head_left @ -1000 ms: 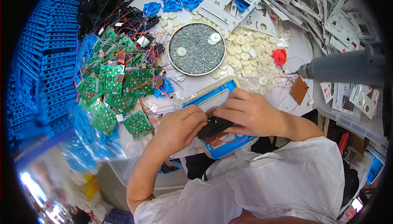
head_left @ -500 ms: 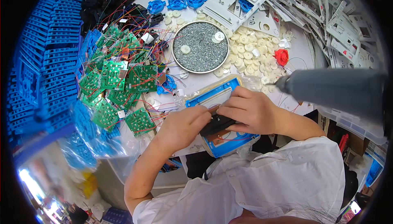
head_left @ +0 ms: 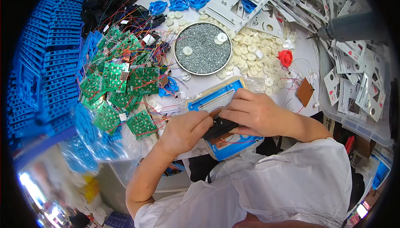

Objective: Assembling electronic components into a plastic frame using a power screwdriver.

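Note:
On a blue plastic frame [head_left: 195, 104] near the table's front edge sits a black plastic part [head_left: 220, 129]. My left hand [head_left: 185, 133] pinches the part's left end with thumb and fingers. From the other side, the curled fingers of my right hand [head_left: 255, 112] grip the same part. Brown board shows beneath it, and my fingers hide much of the frame's middle. Clear plastic film lies under the frame.
Green circuit boards [head_left: 143, 80] with wires are heaped left, beside stacked blue frames [head_left: 62, 69]. A round tray of screws [head_left: 176, 57] stands beyond my hands, next to cream discs [head_left: 250, 57]. A grey screwdriver [head_left: 358, 27] hangs upper right above white panels [head_left: 346, 78].
The grey screwdriver has swung up and away to the far right, uncovering a brown board and white panels. Both hands keep nearly the same place on the black part.

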Demonstrator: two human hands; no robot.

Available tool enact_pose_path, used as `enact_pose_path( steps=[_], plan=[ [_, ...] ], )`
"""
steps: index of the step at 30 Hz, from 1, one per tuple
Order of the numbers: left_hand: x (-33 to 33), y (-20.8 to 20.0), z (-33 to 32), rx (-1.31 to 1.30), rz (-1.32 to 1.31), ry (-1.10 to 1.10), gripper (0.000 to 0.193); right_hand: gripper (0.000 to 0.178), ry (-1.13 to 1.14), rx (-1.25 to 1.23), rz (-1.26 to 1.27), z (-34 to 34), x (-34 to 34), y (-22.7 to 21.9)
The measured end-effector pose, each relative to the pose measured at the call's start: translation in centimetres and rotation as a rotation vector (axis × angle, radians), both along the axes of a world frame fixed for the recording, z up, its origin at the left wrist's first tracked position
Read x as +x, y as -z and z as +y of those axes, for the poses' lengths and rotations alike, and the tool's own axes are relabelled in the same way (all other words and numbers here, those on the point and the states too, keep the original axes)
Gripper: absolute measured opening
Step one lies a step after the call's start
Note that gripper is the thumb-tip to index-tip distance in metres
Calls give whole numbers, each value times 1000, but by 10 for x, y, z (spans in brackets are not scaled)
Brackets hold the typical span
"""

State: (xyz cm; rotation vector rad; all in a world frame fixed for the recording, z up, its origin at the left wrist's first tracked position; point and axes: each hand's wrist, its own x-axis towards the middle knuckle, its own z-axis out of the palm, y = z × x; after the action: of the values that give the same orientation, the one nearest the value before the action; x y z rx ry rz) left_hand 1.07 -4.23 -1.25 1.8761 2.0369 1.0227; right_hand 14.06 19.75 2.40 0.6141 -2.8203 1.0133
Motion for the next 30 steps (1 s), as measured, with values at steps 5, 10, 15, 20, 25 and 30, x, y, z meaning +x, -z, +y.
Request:
enact_pose_path(
  steps=[5,10,15,20,25,30],
  plan=[
    [3,-7,7,-40,-176,-73,25,51,0,-9,0,1,0,2],
    [3,-2,7,23,-217,-78,23,49,-5,-2,-8,1,-1,0],
    [1,-3,4,17,-179,-34,20,56,-11,-16,-47,0,0,-3],
    [-2,-17,5,-105,-314,-50,17,51,3,13,-25,-1,0,-3],
    [-3,-31,12,-172,-385,-109,14,59,6,-3,1,1,3,2],
    [-1,-48,11,-258,-441,-121,31,54,124,7,-13,-4,13,-11]
  ],
)
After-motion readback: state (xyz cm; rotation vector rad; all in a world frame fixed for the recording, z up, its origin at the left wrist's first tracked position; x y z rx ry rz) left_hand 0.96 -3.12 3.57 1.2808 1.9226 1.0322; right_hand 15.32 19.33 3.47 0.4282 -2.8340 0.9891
